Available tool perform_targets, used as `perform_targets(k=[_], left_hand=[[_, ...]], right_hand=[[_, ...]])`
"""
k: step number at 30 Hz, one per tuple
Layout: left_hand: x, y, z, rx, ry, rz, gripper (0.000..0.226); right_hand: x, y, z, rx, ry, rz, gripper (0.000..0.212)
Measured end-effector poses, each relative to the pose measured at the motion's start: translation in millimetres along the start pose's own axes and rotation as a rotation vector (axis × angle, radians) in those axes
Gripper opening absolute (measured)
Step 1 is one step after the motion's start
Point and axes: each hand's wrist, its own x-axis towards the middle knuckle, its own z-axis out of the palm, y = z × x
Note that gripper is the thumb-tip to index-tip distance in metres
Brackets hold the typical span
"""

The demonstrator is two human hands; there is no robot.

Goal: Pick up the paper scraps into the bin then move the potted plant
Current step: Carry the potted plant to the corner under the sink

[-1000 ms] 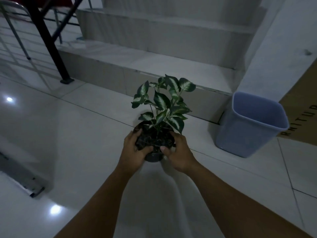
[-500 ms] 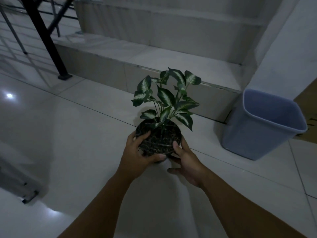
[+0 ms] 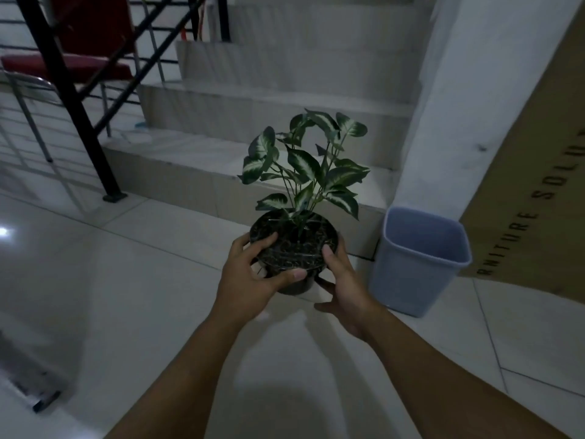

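The potted plant (image 3: 297, 245), a dark round pot with green-and-white leaves, hangs in the air above the white tiled floor in front of the stairs. My left hand (image 3: 253, 280) wraps the pot's left side with the thumb across its front rim. My right hand (image 3: 343, 286) cups the pot's right side and underside, fingers spread. The blue bin (image 3: 418, 264) stands on the floor to the right, against the wall's base. Its inside is not visible, and no paper scraps show on the floor.
White steps (image 3: 285, 99) rise straight ahead. A black stair railing post (image 3: 79, 122) stands at the left, with a red chair (image 3: 63, 64) behind it. A brown cardboard box (image 3: 538, 172) leans at the right behind the bin. A metal bar (image 3: 34, 397) lies at lower left.
The pot has risen off the floor and is held higher. My right hand has shifted lower around the pot. The view has tilted up, showing more stairs and the railing.
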Motion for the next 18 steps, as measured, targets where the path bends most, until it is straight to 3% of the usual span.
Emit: perform_targets(k=[11,14,18], left_hand=[[2.6,97.4,37.8,-0.003,-0.062,0.15,0.086],[9.9,117.3,61.1,-0.013,-0.093,0.185,0.083],[26.2,145.1,101.0,-0.082,-0.165,0.22,0.079]], right_hand=[[-55.8,-56.0,-55.1,0.101,0.075,-0.181,0.057],[-62.4,-69.7,-76.3,0.16,0.127,-0.268,0.046],[-73.8,-90.8,-117.8,0.178,0.262,-0.307,0.056]])
